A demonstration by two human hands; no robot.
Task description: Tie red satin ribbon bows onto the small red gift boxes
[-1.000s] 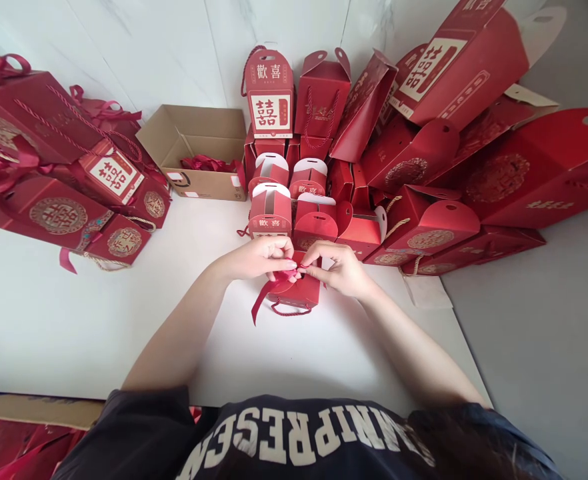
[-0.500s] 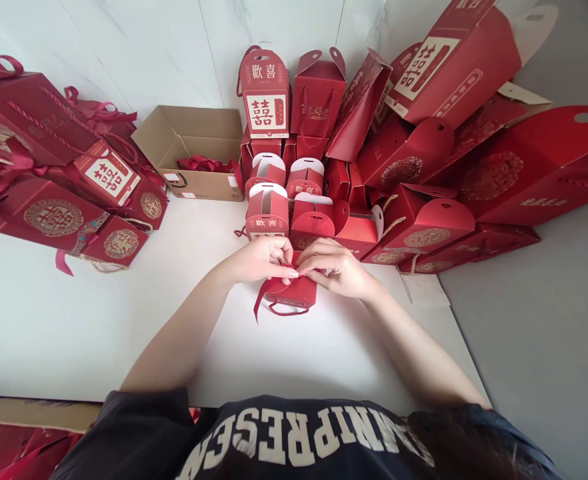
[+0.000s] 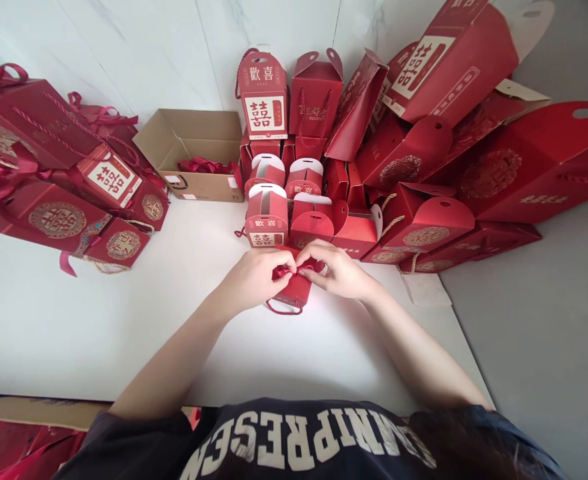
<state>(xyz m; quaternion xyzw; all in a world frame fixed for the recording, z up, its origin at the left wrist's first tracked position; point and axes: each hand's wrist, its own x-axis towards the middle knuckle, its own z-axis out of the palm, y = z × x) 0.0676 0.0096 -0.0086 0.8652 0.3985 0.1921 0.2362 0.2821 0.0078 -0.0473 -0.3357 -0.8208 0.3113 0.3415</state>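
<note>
A small red gift box [image 3: 295, 291] stands on the white table in front of me, with a twisted cord handle [image 3: 284, 311] hanging at its near side. On top of it both hands pinch a red ribbon [image 3: 300, 269]. My left hand [image 3: 259, 277] is closed on the ribbon from the left, thumb against forefinger. From the right, my right hand [image 3: 337, 268] pinches the ribbon, its fingertips almost meeting the left ones. Loops of ribbon show inside the curl of each hand. The fingers cover much of the box top and the middle of the ribbon.
Right behind my hands stand several red boxes with handle flaps [image 3: 267, 210]. Larger red boxes [image 3: 427, 220] pile up at the right. An open cardboard box [image 3: 201, 183] holds red ribbon. Ribboned boxes [image 3: 57, 220] are stacked at the left of the white table [image 3: 124, 320].
The ribbon tail that hung at the box's left no longer shows. My left hand has moved slightly lower and turned, and ribbon loops now show within both hands.
</note>
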